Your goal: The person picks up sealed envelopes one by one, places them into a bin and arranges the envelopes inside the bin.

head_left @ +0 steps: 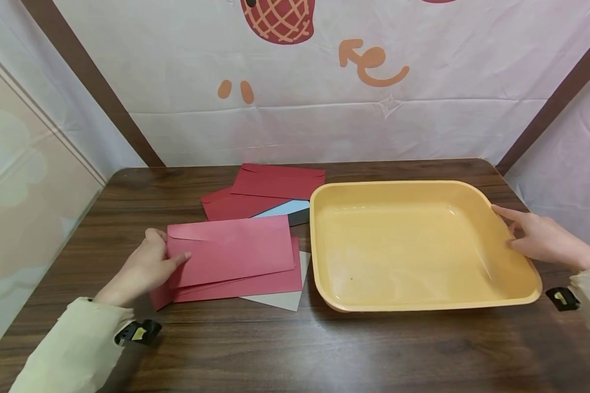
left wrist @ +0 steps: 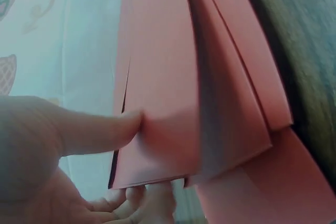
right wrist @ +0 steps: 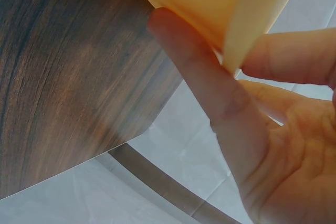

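Note:
My left hand [head_left: 140, 267] pinches the left end of a red envelope [head_left: 233, 245], thumb on top and fingers beneath. In the left wrist view, the thumb presses the envelope's face [left wrist: 163, 77], and other red envelopes fan out under it. More red paper [head_left: 263, 289] lies directly below the held envelope, over a pale grey sheet [head_left: 292, 300]. On the right, my right hand [head_left: 546, 237] grips the side rim of a yellow plastic tray [head_left: 408, 245] with nothing in it. Thumb and fingers straddle the tray wall [right wrist: 239, 30] in the right wrist view.
Behind the held envelope lie two darker red envelopes [head_left: 280, 183], with a light blue piece [head_left: 282, 208] and a dark piece [head_left: 299, 217] partly under them. The brown wooden table [head_left: 373, 355] meets a printed cloth backdrop [head_left: 187, 136] at its far edge.

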`<state>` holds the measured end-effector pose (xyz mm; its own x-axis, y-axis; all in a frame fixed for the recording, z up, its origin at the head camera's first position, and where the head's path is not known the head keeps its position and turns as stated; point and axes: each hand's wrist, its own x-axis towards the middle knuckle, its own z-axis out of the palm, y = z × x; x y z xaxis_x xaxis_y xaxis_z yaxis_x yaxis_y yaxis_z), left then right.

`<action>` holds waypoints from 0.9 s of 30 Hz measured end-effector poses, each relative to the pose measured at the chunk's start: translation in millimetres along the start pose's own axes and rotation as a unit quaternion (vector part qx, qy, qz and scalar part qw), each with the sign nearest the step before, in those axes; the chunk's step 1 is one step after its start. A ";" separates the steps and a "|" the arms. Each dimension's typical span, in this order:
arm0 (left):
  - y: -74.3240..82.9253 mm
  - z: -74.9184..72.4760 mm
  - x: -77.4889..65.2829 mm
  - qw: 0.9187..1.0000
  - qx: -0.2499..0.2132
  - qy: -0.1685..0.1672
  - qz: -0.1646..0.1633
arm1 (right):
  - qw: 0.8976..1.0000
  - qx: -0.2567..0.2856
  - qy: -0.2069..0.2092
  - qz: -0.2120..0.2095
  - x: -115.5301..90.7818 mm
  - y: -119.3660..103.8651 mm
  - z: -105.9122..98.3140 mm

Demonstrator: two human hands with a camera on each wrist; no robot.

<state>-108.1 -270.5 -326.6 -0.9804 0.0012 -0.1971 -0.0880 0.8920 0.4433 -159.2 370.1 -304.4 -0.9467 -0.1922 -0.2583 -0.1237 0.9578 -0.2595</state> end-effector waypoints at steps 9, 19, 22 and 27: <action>7.4 -4.0 3.5 0.995 -0.077 0.063 -0.010 | 1.000 -0.004 0.002 -0.003 1.3 0.7 -0.5; 18.4 -6.6 3.8 0.975 -0.199 0.089 -0.042 | 1.000 -0.011 0.009 -0.008 2.0 1.5 -0.1; 18.6 -7.4 4.3 0.971 -0.221 0.084 -0.048 | 1.000 -0.008 0.008 -0.008 1.8 1.3 0.3; 18.8 -8.4 3.9 0.963 -0.253 0.069 -0.057 | 1.000 -0.004 0.005 -0.007 1.9 1.0 0.8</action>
<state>-115.0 -257.5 -311.7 -0.9704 -0.1744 -0.1669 -0.2365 0.5480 0.8024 -160.8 370.6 -305.8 -0.9481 -0.2030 -0.2446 -0.1387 0.9566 -0.2564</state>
